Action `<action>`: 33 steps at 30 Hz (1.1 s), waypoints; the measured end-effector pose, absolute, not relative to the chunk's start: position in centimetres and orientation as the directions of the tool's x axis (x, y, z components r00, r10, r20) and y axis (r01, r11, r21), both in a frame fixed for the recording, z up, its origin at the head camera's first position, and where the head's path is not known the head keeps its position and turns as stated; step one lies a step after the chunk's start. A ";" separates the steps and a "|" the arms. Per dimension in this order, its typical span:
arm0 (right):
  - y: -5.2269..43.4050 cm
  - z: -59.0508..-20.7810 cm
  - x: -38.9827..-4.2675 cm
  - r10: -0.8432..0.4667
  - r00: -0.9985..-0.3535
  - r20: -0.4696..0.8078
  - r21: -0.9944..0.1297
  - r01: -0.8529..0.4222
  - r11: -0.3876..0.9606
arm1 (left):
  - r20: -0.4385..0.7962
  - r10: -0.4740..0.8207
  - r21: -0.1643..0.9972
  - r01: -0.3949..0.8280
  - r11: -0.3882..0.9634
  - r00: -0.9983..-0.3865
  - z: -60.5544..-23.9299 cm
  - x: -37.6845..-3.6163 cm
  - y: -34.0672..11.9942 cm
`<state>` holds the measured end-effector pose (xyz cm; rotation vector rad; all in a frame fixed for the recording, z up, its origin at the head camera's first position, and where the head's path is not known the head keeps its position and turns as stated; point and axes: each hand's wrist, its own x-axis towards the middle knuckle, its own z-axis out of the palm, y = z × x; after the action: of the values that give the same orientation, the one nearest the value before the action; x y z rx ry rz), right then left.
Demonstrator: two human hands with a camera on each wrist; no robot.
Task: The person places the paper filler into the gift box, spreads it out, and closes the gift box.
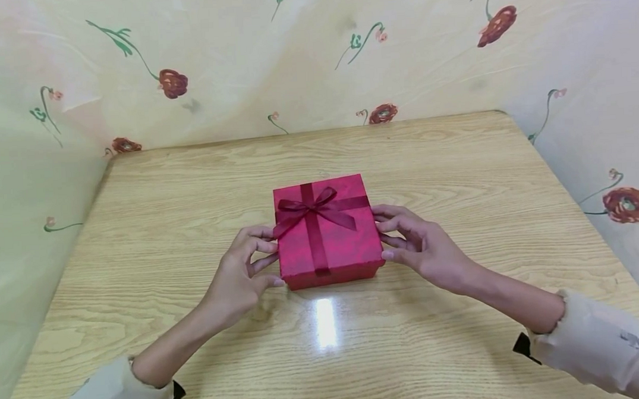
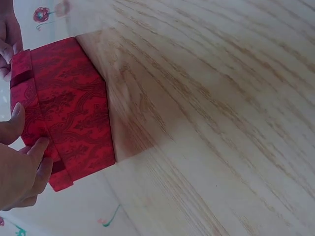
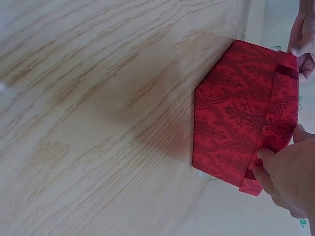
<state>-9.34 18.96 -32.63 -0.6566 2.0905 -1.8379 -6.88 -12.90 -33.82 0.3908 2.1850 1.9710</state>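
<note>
A square red gift box (image 1: 326, 235) with a dark red ribbon bow (image 1: 311, 209) sits flat in the middle of the wooden table (image 1: 180, 188). My left hand (image 1: 263, 262) grips the box's left side, with curled fingers on the lid edge and the thumb at the near left corner. My right hand (image 1: 391, 238) grips the right side the same way. In the left wrist view the left hand (image 2: 27, 162) pinches the lid rim of the box (image 2: 69, 118). The right wrist view shows the right hand (image 3: 285, 172) on the rim of the box (image 3: 236, 118).
Pale cloth with red flowers (image 1: 172, 83) walls the table at the back and on both sides. Bare wood grain lies all around the box, with a bright glare spot (image 1: 325, 321) just in front of it.
</note>
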 end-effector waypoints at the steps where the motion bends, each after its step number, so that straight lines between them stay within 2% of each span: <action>1: 18.9 -32.7 -9.4 -0.509 -0.856 0.091 -0.984 -0.157 0.087 | 0.044 0.307 0.993 0.076 0.094 -0.951 -33.8 -6.9 -12.9; 15: 18.9 -32.9 -9.6 -0.526 -0.846 0.084 -0.981 -0.163 0.106 | 0.003 0.316 0.994 0.039 0.106 -0.949 -33.9 -7.2 -13.1; 33: 19.3 -33.2 -9.5 -0.522 -0.847 0.105 -0.973 -0.196 0.121 | 0.062 0.317 0.997 0.076 0.032 -0.946 -34.3 -7.1 -12.8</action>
<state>-9.50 19.25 -33.16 -0.7064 2.1385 -1.7894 -7.10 -12.82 -34.27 0.4101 2.1222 2.0295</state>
